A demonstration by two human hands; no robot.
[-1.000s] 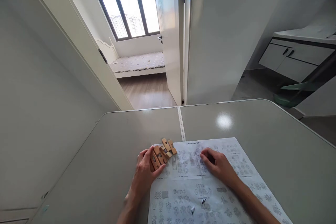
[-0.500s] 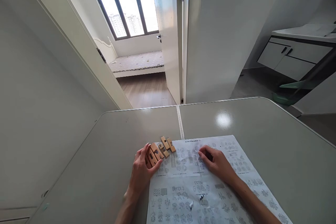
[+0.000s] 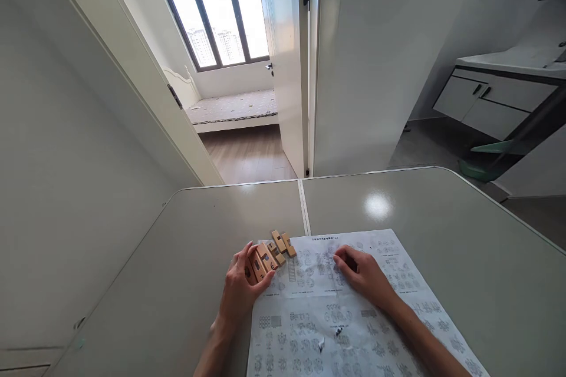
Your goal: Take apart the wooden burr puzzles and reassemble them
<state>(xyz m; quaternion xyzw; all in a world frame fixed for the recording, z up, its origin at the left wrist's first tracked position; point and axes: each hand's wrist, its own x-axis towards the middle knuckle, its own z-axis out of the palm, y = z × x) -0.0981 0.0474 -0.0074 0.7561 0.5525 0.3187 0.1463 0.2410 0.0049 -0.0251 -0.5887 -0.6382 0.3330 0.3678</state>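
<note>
Wooden blocks (image 3: 266, 257), pale tan and marked with dark cut-outs or figures too small to read, lie in a short slanting row at the far left corner of a printed paper sheet (image 3: 354, 330). The left hand (image 3: 241, 287) rests on the grey surface (image 3: 177, 259) and closes around the near end of that row. Its fingers (image 3: 242, 253) curl along the blocks' left side and its thumb presses in from the right, so the nearest pieces sit clasped between them. The two farthest blocks stick out beyond the grasp, lying partly on the sheet and close to the seam that runs across the surface.

The right hand (image 3: 363, 275) lies well apart from the blocks, palm down on the upper middle of the sheet. Its fingers are bent and their tips touch the paper, and it holds nothing. The sheet is white, covered in rows of small grey diagrams, and spreads from the blocks toward the person under both forearms.

Beyond the surface a white door (image 3: 287, 70) stands open onto a room with a wood floor, a low bed (image 3: 234, 106) and a bright window (image 3: 216, 12). A white cabinet (image 3: 486, 106) with dark handles stands at the far right.
</note>
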